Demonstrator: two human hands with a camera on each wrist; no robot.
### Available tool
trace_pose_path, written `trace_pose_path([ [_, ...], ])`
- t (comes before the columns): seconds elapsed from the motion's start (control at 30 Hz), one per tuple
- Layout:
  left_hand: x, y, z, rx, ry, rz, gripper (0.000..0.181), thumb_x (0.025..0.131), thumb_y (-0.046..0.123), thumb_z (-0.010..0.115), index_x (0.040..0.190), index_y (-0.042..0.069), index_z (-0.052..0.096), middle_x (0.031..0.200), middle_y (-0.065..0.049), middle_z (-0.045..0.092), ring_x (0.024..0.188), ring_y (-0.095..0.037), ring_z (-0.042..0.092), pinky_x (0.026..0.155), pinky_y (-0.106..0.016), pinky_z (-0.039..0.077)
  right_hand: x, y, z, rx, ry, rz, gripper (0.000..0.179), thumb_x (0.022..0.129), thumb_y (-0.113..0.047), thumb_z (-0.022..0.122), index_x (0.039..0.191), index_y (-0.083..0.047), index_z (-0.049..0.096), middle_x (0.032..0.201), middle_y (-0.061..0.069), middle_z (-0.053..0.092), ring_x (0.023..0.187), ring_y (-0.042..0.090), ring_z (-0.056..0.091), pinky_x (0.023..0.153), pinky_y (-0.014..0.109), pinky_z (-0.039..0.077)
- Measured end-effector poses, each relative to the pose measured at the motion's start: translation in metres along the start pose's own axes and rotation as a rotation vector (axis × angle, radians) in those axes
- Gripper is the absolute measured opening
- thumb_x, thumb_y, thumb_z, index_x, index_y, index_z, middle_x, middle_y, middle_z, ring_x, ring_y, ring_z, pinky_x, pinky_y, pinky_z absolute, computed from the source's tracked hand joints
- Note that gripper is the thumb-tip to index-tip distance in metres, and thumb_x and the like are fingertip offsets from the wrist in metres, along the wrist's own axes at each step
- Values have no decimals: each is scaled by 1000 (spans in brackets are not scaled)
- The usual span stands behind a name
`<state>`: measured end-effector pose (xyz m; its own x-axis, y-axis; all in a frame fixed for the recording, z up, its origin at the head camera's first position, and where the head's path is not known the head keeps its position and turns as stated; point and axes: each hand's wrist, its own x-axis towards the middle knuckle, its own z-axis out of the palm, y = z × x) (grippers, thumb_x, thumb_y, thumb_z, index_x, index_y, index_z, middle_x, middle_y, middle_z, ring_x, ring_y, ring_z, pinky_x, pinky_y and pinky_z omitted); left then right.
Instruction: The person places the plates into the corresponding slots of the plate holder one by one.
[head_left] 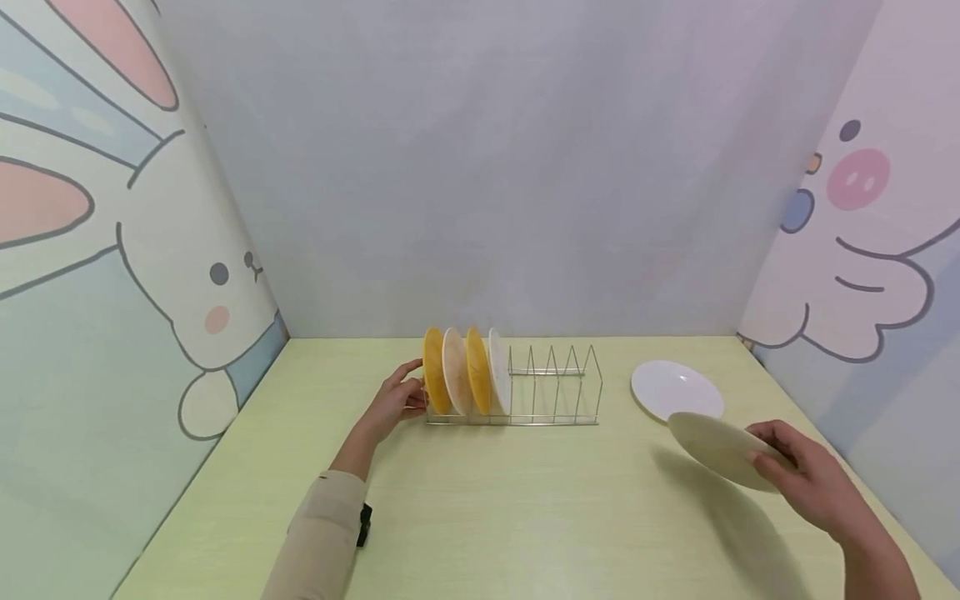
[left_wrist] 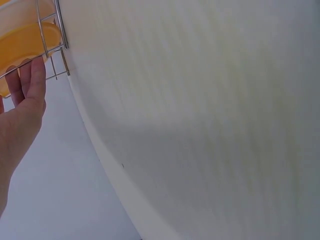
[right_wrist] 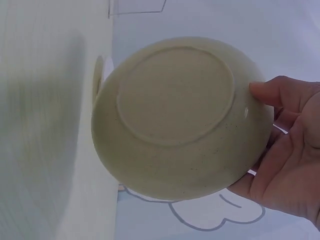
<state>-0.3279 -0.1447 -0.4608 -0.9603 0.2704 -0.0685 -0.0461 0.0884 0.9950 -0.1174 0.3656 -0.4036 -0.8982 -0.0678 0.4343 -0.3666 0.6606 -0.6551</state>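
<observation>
In the head view my right hand (head_left: 813,479) pinches a pale plate (head_left: 720,450) by its rim, tilted above the table. The right wrist view shows this plate's underside (right_wrist: 175,95) with its round foot ring; the thumb lies on that side and the other fingers are partly hidden behind it. My left hand (head_left: 393,400) holds the left end of a wire dish rack (head_left: 555,423), its fingers at the end wires. Standing on edge in the rack's left half are a yellow plate (head_left: 434,371), a pale plate (head_left: 454,371), another yellow plate (head_left: 477,371) and a white plate (head_left: 498,375).
A white plate (head_left: 675,390) lies flat on the light-yellow table (head_left: 525,517), right of the rack and behind the held plate. The rack's right half shows bare wire dividers. A grey wall (head_left: 495,167) stands behind, with cartoon-printed walls at both sides.
</observation>
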Motion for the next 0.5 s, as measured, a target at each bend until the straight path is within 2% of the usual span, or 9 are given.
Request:
trace_pose_path([
  [0.13,0,2,0,-9,17,5,47,93,15,45,140,19,38,89,-15,58,85,-33,57,75,-38,51,4,-9,13,69,59,20,20,86,11,56,104,2,53,88,-7,61,75,1,57,59,16,46],
  [0.27,1,2,1,-19,1,9,48,94,15,45,141,17,37,89,-15,59,89,-38,56,77,-39,50,9,-21,28,163,147,47,19,86,13,54,103,3,52,90,-11,62,77,0,58,62,14,46],
  [0.5,1,0,1,-3,9,8,49,94,15,44,142,19,35,90,-15,59,89,-37,57,77,-39,50,18,-36,53,360,259,38,21,86,15,52,104,5,51,91,-10,63,83,0,59,66,13,46],
])
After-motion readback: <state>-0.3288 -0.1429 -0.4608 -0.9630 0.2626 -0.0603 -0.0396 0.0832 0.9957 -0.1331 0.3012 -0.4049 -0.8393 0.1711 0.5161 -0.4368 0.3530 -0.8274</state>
